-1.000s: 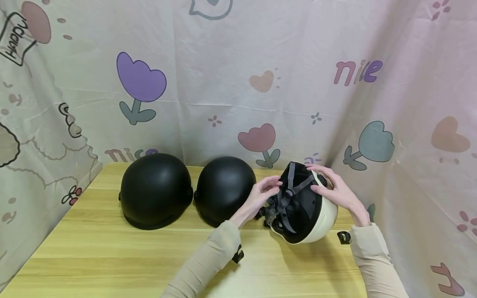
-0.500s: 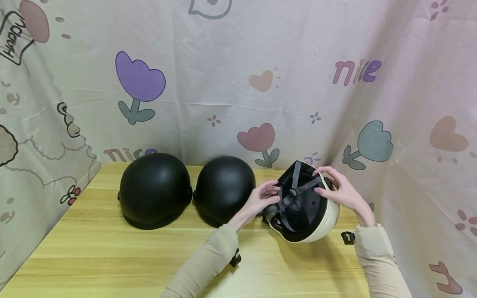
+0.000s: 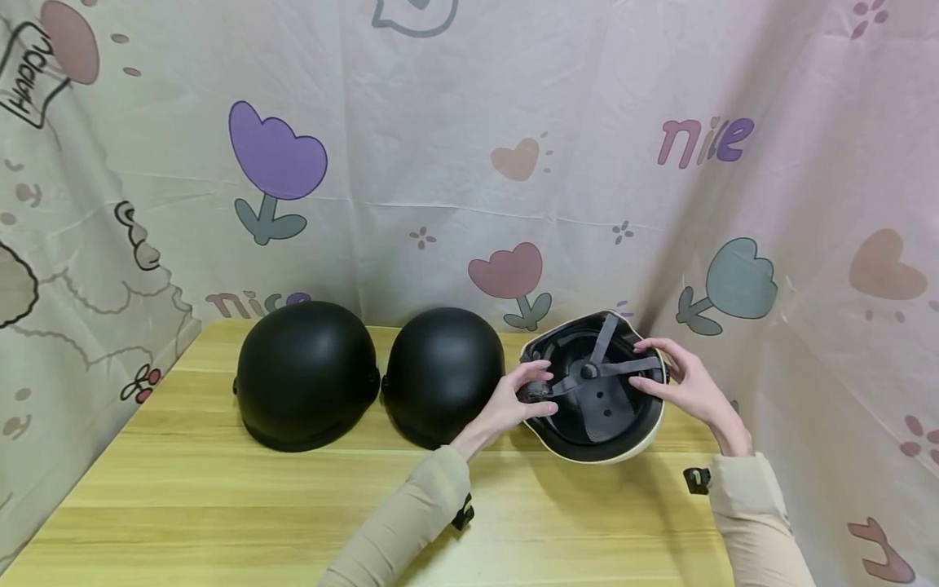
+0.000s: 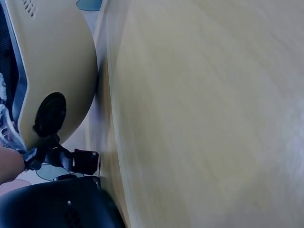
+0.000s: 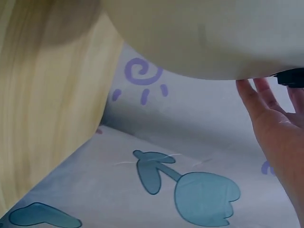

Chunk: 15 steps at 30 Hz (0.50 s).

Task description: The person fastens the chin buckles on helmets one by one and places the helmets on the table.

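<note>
A cream helmet is tipped with its black lined inside facing me, on the right side of the table. Grey straps cross its opening. My left hand grips its left edge, thumb below and fingers above. On the right edge my right hand holds the rim between thumb and fingers. In the left wrist view the cream shell bears a round black knob, with a black buckle hanging below. The right wrist view shows my fingertips at the shell, beside a black part.
Two black helmets, a larger one and a smaller one, stand dome up, left of the cream one. They rest on a wooden table. A printed curtain hangs behind and along both sides.
The cream helmet has turned so that its opening faces me more squarely, and its dangling straps now lie behind my left hand. My right hand has moved slightly right and down with the rim.
</note>
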{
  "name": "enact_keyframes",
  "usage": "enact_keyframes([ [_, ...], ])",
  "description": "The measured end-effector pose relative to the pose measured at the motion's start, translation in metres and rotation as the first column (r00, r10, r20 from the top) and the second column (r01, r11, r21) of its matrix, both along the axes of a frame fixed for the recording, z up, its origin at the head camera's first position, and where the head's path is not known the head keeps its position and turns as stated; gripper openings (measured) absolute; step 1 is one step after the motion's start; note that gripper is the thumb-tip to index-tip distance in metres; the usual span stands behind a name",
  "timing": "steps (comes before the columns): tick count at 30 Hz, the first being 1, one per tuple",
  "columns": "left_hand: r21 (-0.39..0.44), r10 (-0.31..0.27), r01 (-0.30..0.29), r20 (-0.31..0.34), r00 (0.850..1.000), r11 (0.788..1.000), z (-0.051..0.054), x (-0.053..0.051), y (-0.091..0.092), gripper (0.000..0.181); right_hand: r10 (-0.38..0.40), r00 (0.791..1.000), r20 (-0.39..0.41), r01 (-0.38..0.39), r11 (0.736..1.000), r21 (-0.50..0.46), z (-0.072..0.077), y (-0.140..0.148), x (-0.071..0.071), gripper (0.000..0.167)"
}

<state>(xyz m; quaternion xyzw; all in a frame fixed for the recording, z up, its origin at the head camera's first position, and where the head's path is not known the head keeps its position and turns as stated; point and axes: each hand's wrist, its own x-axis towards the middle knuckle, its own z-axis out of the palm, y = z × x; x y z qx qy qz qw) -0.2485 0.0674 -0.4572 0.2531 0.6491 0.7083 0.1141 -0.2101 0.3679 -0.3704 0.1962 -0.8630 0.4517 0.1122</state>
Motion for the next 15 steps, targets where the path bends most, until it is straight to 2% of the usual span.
enact_keyframes([
  [5, -0.008, 0.031, -0.032, -0.080, 0.996, 0.999, 0.000, -0.002, 0.000, 0.067, -0.059, 0.994, -0.087, 0.064, 0.997, 0.054, -0.010, 0.003, -0.001, 0.048],
  [10, -0.040, 0.066, -0.075, -0.186, 0.980, 0.996, -0.002, -0.003, -0.002, 0.064, -0.120, 0.980, -0.158, 0.134, 0.988, 0.080, -0.021, 0.004, -0.005, 0.050],
  [15, -0.081, 0.102, -0.122, -0.215, 0.971, 0.989, -0.003, -0.003, -0.005, 0.067, -0.149, 0.970, -0.194, 0.168, 0.982, 0.089, -0.032, 0.004, -0.005, 0.050],
])
